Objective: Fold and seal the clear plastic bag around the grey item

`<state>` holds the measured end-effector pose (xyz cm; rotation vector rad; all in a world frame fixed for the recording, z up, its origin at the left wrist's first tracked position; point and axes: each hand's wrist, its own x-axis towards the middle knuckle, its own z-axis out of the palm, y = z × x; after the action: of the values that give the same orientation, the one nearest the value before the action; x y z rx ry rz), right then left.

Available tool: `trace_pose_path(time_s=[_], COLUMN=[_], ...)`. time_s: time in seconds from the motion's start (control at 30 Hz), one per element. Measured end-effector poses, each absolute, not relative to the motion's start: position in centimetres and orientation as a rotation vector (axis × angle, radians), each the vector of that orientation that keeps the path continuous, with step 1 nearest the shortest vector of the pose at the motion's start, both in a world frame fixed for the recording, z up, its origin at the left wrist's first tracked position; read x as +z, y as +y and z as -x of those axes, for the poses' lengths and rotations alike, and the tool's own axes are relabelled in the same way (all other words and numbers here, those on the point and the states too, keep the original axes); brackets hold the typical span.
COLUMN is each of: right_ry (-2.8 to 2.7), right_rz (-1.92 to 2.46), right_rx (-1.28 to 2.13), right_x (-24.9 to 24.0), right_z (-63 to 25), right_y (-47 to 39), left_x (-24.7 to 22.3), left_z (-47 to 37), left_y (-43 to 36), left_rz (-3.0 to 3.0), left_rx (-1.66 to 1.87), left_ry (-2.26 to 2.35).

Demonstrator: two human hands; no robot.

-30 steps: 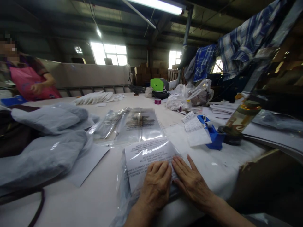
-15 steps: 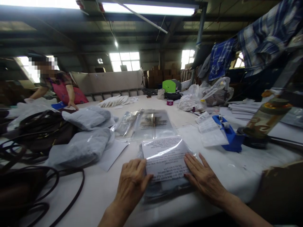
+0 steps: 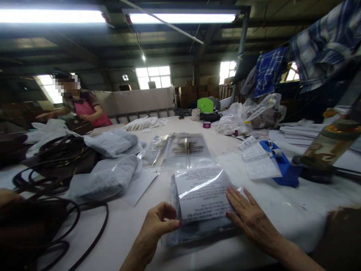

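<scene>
A clear plastic bag with printed warning text lies flat on the white-covered table in front of me, with something dark folded inside and a white printed panel on top. My right hand rests flat on the bag's right side, fingers stretched out. At the bag's lower left edge is my left hand, its thumb and curved index finger apart, nothing clearly between them. Just beyond the bag lies a stack of clear printed bags.
Grey-wrapped bundles and dark bags with long straps lie left. To the right stand a blue tape dispenser and a bottle. A co-worker in a pink apron stands far left. A purple tape roll sits farther back.
My left hand has drawn back from the printed panel to the bag's lower left edge, its fingers parting. My right hand stays flat on the bag. The co-worker's hands have lifted.
</scene>
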<state>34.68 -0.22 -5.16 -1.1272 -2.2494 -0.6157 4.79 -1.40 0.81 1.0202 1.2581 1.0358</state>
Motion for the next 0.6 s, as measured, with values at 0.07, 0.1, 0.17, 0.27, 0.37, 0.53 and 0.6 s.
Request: trace_pose_path(time_s=[0.07,0.1,0.17,0.27,0.37,0.53,0.6], right_ry=[-2.253,-2.258,-2.265,-2.27,-2.269,-2.29,-2.282], right_rz=[1.129,1.132,1.136,1.142,1.152,1.151,1.143], right_rx=[-0.624,-0.634,-0.658,-0.662,-0.64,-0.636,-0.608], right_x=[-5.2,-5.2,-5.2,-5.1,-5.0,-5.1,-5.0], right_z=[-34.7,-34.7,-34.7,-34.7,-34.7,-34.7,-34.7], right_y=[-0.2,-0.2,-0.2,-0.3,-0.4,-0.5,-0.4], left_x=[0.5,0.3,-0.2,-0.7,-1.2,-1.7,-1.8], left_z=[-4.9,-5.1,-5.4,-6.2,-6.8,-7.1,-7.1], left_y=[-1.7,-1.8,-1.8,-1.6,-1.2,-0.6,-0.4], left_rz=[-1.11,-1.144,-1.177,-1.136,-1.044,-1.042,-1.044], left_rx=[1.072,1.133,1.261,1.252,1.212,1.191,1.167], left_ry=[1.283,1.3,1.327,1.367,1.419,1.52,1.552])
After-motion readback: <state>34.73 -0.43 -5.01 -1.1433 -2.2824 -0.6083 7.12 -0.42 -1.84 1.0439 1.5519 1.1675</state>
